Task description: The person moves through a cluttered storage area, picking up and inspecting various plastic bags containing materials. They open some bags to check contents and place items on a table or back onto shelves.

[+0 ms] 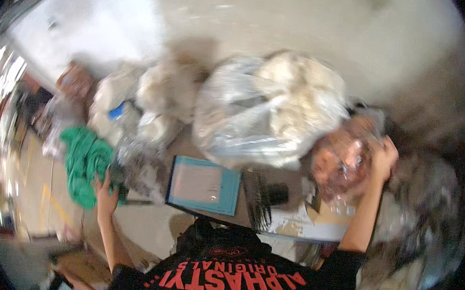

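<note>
At the left, my left hand (106, 193) touches the right edge of a crumpled green bundle (82, 161), which looks like cloth or a soft bag. Its fingers look spread, though motion blurs them. On the right, the fingers of my right hand (383, 158) are closed at the side of a clear plastic bag (341, 162) with orange-brown contents I cannot make out. Between the hands, a teal-edged sheet (204, 185) lies flat on the dark tabletop (250, 188). Beyond it stands a large clear plastic bag (272, 112) with pale, cream-coloured contents.
Several more pale bags (165, 91) stand at the back left, one showing a blue patch. A black object (277, 193) and torn white cardboard (297, 224) lie by the near table edge. Grey-brown plastic bags (424, 186) pile up at the far right.
</note>
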The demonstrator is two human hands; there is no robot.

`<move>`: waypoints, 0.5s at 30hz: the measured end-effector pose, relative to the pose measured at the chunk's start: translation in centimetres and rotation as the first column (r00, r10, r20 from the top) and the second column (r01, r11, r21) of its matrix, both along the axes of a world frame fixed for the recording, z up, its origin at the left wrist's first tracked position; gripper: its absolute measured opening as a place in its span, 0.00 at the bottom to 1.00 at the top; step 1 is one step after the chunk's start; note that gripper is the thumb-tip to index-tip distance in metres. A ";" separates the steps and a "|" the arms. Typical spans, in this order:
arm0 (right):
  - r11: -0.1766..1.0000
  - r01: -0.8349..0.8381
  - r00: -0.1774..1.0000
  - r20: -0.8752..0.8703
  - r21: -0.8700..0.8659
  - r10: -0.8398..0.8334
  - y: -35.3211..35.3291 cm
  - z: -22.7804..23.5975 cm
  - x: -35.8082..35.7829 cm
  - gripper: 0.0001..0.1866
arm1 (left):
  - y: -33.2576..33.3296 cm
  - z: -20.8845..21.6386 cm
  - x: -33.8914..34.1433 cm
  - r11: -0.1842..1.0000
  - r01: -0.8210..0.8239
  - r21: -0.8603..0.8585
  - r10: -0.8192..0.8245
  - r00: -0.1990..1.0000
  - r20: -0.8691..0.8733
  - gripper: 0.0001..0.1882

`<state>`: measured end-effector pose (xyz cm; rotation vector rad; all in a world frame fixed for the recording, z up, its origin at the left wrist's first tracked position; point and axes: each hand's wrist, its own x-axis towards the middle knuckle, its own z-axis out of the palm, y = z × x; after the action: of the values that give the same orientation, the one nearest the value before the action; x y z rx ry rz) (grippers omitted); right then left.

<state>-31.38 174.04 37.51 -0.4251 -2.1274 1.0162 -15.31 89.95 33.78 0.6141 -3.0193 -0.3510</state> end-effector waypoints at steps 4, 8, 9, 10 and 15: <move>0.986 -0.162 0.901 0.401 -0.037 0.163 -2.8 4.1 0.3 0.17 | 2.1 0.1 2.1 0.992 -0.099 0.082 0.097 0.995 0.032 0.33; 0.961 -0.228 0.866 0.485 0.157 0.126 -1.5 1.8 -0.1 0.20 | 0.7 -1.9 3.6 0.982 -0.123 0.145 0.129 0.991 -0.039 0.30; 0.961 -0.259 0.862 0.472 0.091 0.188 -0.8 1.4 0.3 0.21 | 0.3 -2.7 3.7 0.978 -0.127 0.163 0.136 0.989 -0.049 0.29; 0.942 -0.239 0.869 0.485 0.237 0.099 1.0 0.7 0.5 0.26 | -0.1 -3.2 3.7 0.975 -0.127 0.180 0.140 0.988 -0.060 0.29; 0.715 -0.122 0.905 0.372 0.688 -0.204 3.1 0.1 2.4 0.32 | -2.6 -2.1 2.7 0.980 -0.080 0.181 0.132 0.947 -0.294 0.24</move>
<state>-28.98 177.11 37.57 -0.3211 -2.6779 0.0007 -12.58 87.30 31.71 0.6608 -2.6678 -0.6353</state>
